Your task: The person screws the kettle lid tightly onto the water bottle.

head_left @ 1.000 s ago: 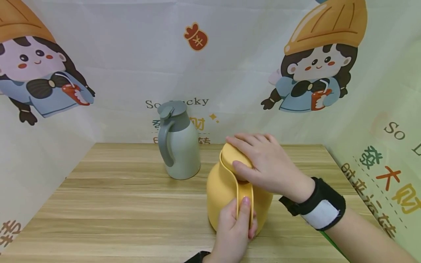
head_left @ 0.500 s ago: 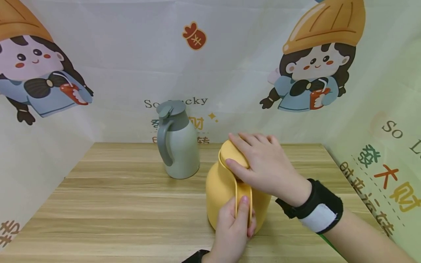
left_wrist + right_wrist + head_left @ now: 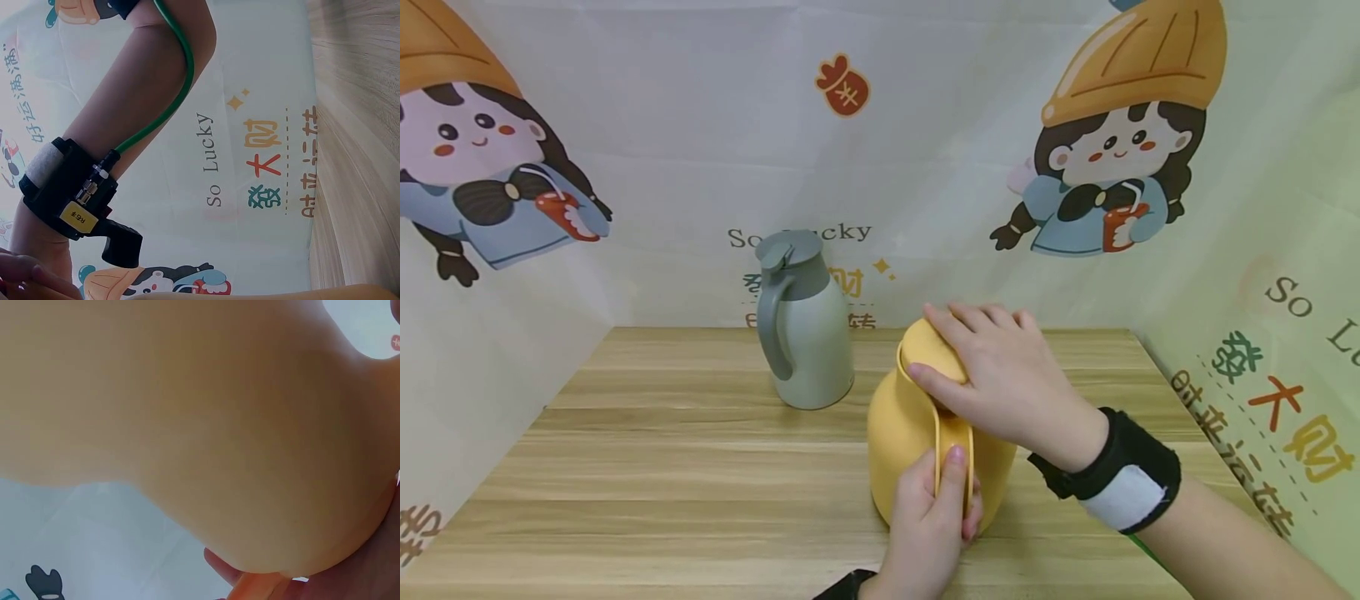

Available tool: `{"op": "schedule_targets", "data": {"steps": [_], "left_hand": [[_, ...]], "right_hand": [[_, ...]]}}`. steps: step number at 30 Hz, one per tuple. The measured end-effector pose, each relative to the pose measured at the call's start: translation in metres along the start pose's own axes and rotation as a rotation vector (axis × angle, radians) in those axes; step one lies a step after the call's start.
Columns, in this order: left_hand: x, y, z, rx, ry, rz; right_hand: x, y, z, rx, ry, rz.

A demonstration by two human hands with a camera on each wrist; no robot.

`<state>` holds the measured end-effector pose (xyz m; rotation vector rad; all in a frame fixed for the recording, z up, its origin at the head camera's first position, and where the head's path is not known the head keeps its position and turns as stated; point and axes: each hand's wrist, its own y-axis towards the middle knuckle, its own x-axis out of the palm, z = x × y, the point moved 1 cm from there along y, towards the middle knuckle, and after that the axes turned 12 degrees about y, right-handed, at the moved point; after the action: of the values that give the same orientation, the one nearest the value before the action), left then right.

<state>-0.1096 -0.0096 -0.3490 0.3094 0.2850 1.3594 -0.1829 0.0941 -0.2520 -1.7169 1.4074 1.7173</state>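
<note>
A yellow vacuum jug [image 3: 898,450] stands on the table, right of the middle in the head view, its handle towards me. My left hand [image 3: 925,517] grips that handle [image 3: 953,437], with the thumb lying along its top. On the jug's round lid [image 3: 931,346] sits my right hand [image 3: 1015,371], thumb on the near side and fingers over the far side. The palm covers part of the lid. The jug's body [image 3: 206,425] fills most of the right wrist view. In the left wrist view only a strip of the jug [image 3: 281,295] shows along the bottom.
Behind the yellow jug, to its left, stands a grey-green vacuum jug [image 3: 816,346] with a grey handle and lid. The wooden table [image 3: 700,467] ends at a printed cloth backdrop [image 3: 925,167]. A green cable [image 3: 178,94] runs along the right forearm.
The right hand has turned slightly on the lid, its thumb shifting left across it. The left hand keeps its grip on the handle. Both jugs stay in place.
</note>
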Motion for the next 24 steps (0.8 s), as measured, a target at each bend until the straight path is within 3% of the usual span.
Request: {"op": "schedule_targets", "data": {"steps": [5,12,15,18,24], "left_hand": [[0.0,0.0,0.001,-0.01,-0.007,-0.002],[0.0,0.0,0.002,-0.01,-0.003,0.0],[-0.001,0.0,0.002,-0.012,-0.004,-0.002],[-0.001,0.0,0.002,-0.014,-0.006,-0.005],[-0.001,0.0,0.001,-0.013,-0.006,-0.012]], "right_hand": [[-0.003,0.001,0.005,-0.071,0.017,0.01],[-0.01,0.015,0.019,-0.462,0.137,0.007],[-0.011,0.022,0.024,-0.565,0.19,-0.036],[-0.01,0.026,0.028,-0.583,0.229,-0.077],[-0.005,0.027,0.033,-0.526,0.261,-0.141]]}}
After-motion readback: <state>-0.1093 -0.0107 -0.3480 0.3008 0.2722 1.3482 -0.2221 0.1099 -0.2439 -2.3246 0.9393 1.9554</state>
